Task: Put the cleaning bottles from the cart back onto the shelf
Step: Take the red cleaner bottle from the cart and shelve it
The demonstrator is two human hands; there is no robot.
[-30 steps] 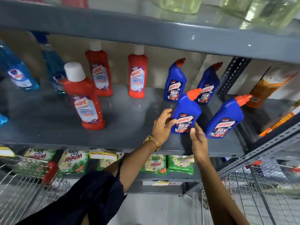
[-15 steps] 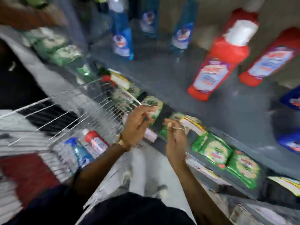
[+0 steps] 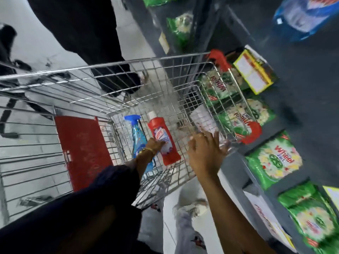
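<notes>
Reaching into the cart [image 3: 128, 70], the left hand [image 3: 156, 143] touches the red bottle [image 3: 163, 142] lying on the wire floor, right of the blue bottle [image 3: 137, 136]; grip unclear. The right hand [image 3: 205, 153] hovers wide, empty. Better to close around the body firmly before lifting.

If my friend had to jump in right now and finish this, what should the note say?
Left hand: down in the cart, fingers on the red bottle; a closed grip is not clear.
Right hand: open and empty, above the cart's near edge.
In the cart: the red bottle and a blue spray bottle beside it, both lying down.
Done: not visible from here, apart from one blue bottle on the shelf.
Left: lift both bottles onto the shelf on the right.
</notes>
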